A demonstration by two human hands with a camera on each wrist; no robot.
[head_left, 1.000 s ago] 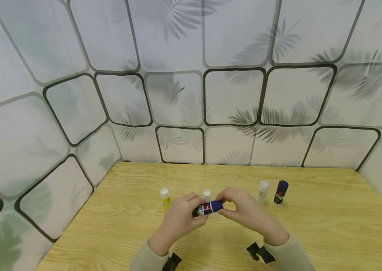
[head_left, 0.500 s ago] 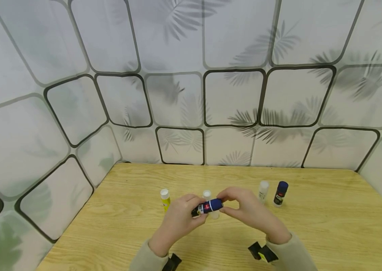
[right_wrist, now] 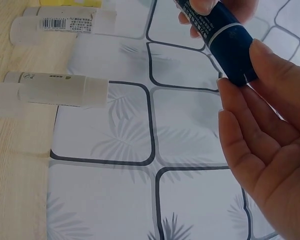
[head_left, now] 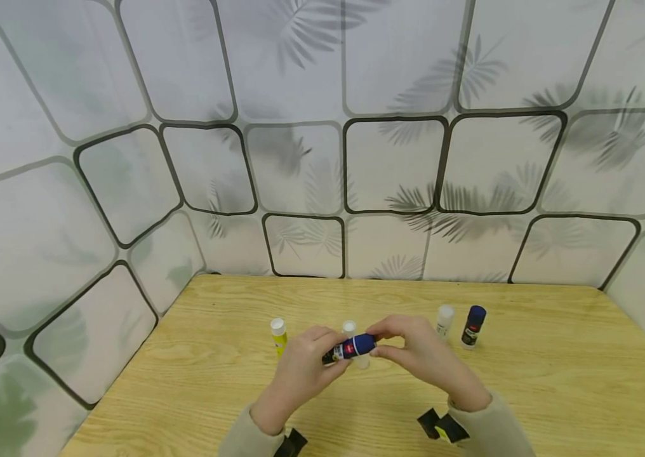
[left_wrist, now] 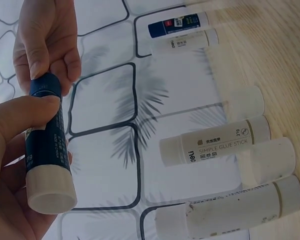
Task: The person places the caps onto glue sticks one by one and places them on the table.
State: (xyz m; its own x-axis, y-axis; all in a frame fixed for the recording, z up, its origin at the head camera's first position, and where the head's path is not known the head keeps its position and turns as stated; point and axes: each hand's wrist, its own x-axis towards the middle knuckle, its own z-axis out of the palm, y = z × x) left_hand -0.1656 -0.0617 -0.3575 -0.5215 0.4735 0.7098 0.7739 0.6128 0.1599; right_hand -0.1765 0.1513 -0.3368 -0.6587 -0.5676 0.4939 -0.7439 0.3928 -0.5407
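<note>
A glue stick (head_left: 351, 348) with a navy cap, dark label and white base is held above the table in both hands. My left hand (head_left: 302, 369) grips its body, the thumb lying along the label in the left wrist view. On the capped end, my right hand (head_left: 422, 355) pinches the navy cap (right_wrist: 232, 50) between thumb and fingertips. The cap sits on the tube. Behind the hands stands a white glue stick (head_left: 348, 327), partly hidden by them. Left of it is a yellow glue stick (head_left: 279, 335) with a white cap, its lower part covered by my left hand.
To the right, a white glue stick (head_left: 444, 322) and a navy-capped glue stick (head_left: 473, 327) stand upright side by side. The wooden table (head_left: 557, 368) ends at a patterned curtain (head_left: 391, 247) with leaf prints.
Hardly anything differs. Both hands stay on the held glue stick, which has shifted very slightly left and up with the right hand's fingers. The other glue sticks have not moved.
</note>
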